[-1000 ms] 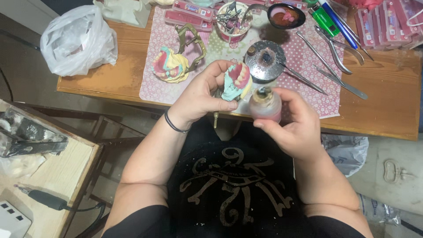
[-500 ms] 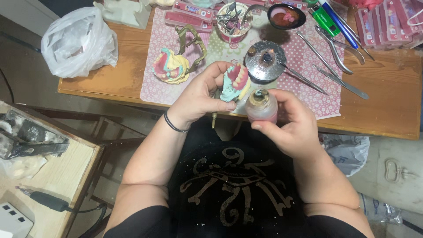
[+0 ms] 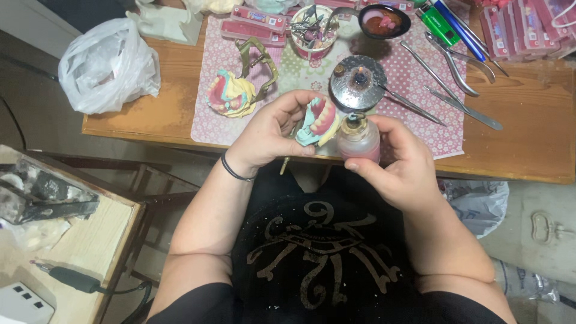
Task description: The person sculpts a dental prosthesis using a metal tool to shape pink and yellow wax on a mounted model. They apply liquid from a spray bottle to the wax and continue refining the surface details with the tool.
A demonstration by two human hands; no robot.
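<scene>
Pink liquid fills the glass bottle [image 3: 358,139] in the right hand [image 3: 403,165].

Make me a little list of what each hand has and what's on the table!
Left hand: holds a pink and teal denture model with teeth
Right hand: holds a small pinkish glass bottle with a metal neck
Wooden table: pink dotted mat, round metal lid, metal hand tools, cup of tools
Table's left end: white plastic bag
</scene>
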